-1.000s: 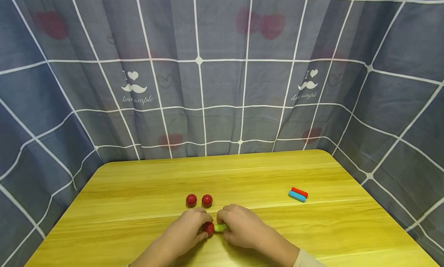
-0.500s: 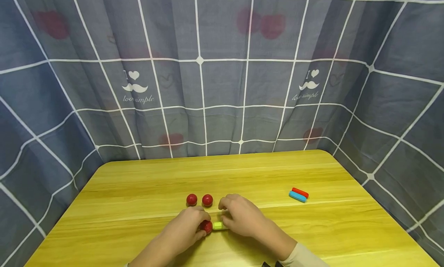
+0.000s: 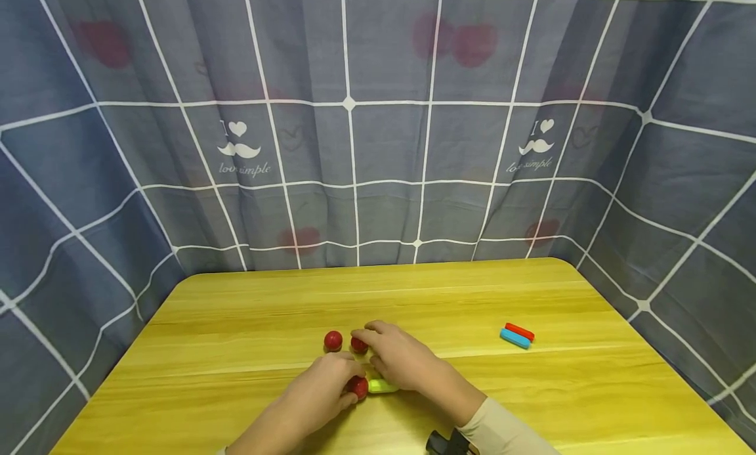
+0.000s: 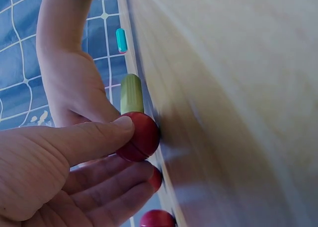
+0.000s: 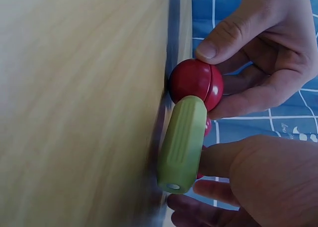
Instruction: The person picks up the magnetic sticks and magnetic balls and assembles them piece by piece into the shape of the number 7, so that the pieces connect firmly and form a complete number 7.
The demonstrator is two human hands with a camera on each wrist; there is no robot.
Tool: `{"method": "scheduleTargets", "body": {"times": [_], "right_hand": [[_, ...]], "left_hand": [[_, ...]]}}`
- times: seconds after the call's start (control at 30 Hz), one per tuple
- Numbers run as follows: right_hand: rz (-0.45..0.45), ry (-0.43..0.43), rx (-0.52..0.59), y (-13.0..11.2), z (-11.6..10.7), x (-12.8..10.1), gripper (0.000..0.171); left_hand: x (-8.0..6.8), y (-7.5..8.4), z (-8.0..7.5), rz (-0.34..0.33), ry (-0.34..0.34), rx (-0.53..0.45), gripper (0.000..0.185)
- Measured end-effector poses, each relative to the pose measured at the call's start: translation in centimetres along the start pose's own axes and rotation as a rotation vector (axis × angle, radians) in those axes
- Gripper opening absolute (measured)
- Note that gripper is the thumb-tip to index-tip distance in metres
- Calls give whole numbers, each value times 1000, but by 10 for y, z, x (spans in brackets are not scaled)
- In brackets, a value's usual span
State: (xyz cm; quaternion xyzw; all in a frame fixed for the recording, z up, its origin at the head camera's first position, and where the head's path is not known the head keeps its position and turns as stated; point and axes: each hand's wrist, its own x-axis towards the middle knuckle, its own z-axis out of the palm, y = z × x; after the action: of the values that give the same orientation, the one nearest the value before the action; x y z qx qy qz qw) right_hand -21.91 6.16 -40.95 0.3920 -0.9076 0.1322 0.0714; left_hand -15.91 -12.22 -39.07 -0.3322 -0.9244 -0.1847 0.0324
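Blue-grey fabric (image 3: 390, 140) with white lines (image 3: 350, 103) drapes the back and both sides, faint red blotches (image 3: 106, 44) showing at upper left and upper right; a yellow wood-grain surface (image 3: 266, 304) (far corners rounded) spreads below.

We've got the head view up high and well back, facing forward and down across the table (image 3: 266, 310) to the curtain (image 3: 390, 140). Our wrist views are way closer, low and tipped sideways: the left looks past the left hand (image 3: 321, 384) toward the right hand (image 3: 398, 355), the right looks back. Both share the red ball (image 5: 190, 80) and green stick (image 5: 182, 142).
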Motion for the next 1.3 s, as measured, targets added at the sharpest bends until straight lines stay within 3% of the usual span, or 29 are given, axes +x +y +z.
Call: {"method": "scheduleTargets", "body": {"times": [0.17,0.47,1.3], "right_hand": [[28,-23,28,1,3,2,41],[76,-23,38,4,2,0,22],[121,-18,46,17,-9,-22,23]], "left_hand": [[0,1,1,-21,-11,-4,19],[0,0,2,0,0,13,20],[-1,0,1,-5,-2,-24,21]]}}
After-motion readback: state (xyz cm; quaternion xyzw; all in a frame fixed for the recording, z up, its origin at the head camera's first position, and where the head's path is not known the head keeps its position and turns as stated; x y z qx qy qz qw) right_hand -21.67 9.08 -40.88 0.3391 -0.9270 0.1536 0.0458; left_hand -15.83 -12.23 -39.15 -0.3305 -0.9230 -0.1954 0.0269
